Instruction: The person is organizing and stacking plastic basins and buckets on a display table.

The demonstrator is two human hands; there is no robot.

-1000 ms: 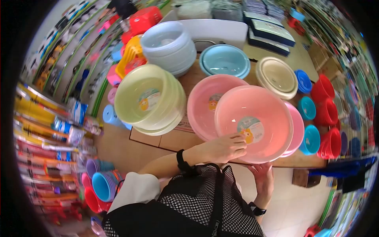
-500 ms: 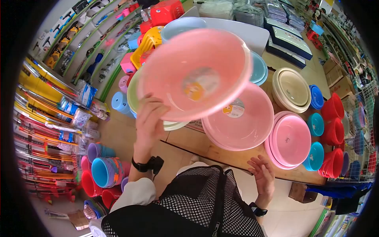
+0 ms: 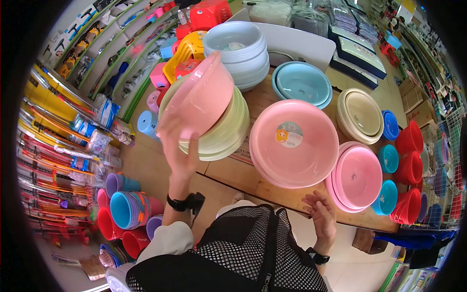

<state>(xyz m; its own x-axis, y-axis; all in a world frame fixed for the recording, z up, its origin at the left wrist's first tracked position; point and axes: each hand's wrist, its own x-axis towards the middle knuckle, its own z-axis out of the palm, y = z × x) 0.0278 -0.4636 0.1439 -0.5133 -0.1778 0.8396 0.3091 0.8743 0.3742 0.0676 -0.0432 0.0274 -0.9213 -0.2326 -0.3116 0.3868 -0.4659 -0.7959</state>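
Note:
My left hand (image 3: 179, 146) grips the rim of a pink plastic basin (image 3: 206, 100), which is tipped steeply on its side over a stack of pale green basins (image 3: 226, 131). The fingers are a little blurred and partly hidden at the rim. To the right, another stack of pink basins (image 3: 306, 163) rests on the wooden table (image 3: 267, 191), a round sticker showing inside the top one. My right hand (image 3: 321, 210) hangs near the table's front edge, below that stack, fingers apart and slightly curled, holding nothing.
Light blue basins (image 3: 245, 68) stand in a tall stack at the back, beside lower blue basins (image 3: 304, 85). Cream basins (image 3: 361, 114), smaller pink basins (image 3: 359, 175) and red buckets (image 3: 408, 163) fill the right side. Coloured buckets (image 3: 127, 210) sit on the floor at left.
My left hand has tilted the pink basin and brought it left and down, from above the pink stack to over the green one. My right hand has hardly moved.

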